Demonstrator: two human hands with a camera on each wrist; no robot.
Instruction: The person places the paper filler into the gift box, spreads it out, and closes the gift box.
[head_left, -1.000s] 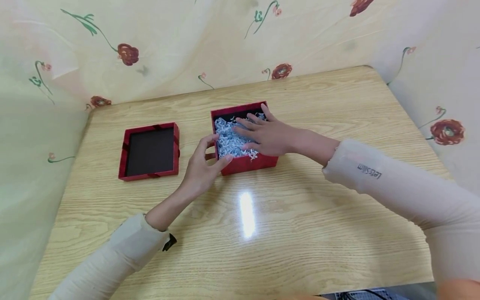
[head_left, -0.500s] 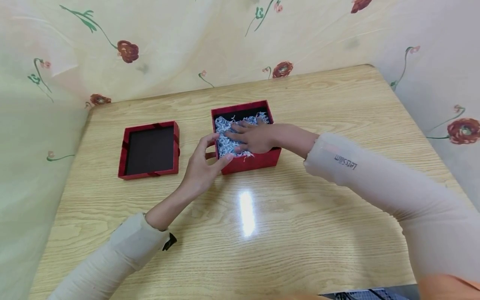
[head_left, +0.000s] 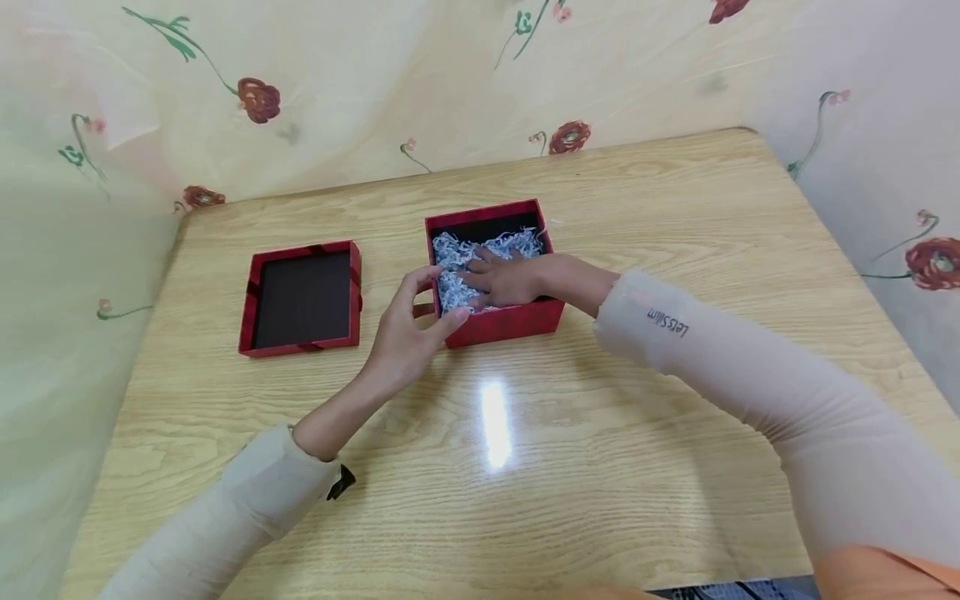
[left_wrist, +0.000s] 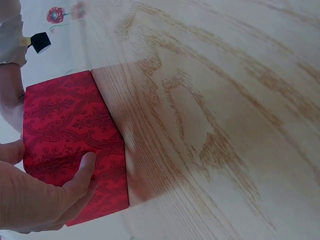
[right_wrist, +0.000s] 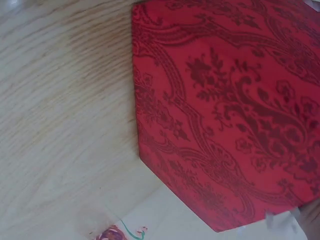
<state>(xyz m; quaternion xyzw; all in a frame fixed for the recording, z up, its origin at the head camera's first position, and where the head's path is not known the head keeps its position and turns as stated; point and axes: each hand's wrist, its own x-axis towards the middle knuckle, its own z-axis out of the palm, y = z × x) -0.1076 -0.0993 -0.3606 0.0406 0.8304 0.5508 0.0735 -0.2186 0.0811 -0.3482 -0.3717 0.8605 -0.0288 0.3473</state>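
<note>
A red box (head_left: pixel 504 324) with a dark lining stands open on the table, filled with pale blue shredded paper (head_left: pixel 452 250). My left hand (head_left: pixel 405 337) holds the box's near left corner, thumb at the front rim and fingers along the left side. In the left wrist view its fingers (left_wrist: pixel 82 175) lie against the red patterned wall. My right hand (head_left: pixel 510 279) is inside the box, palm down with fingers spread, pressing on the shredded paper. The right wrist view is mostly the box's patterned side (right_wrist: pixel 225 110), with a bit of hand at the lower right edge.
The red lid (head_left: pixel 300 296) lies to the left of the box, its black inside facing up. Flower-patterned cloth (head_left: pixel 337 92) hangs behind the wooden table (head_left: pixel 420 500) and at its sides. Cables show below the near edge at the right.
My right hand has moved left and sunk lower into the box, and the shredded paper lies flatter below the rim. The left hand keeps its place at the corner.
</note>
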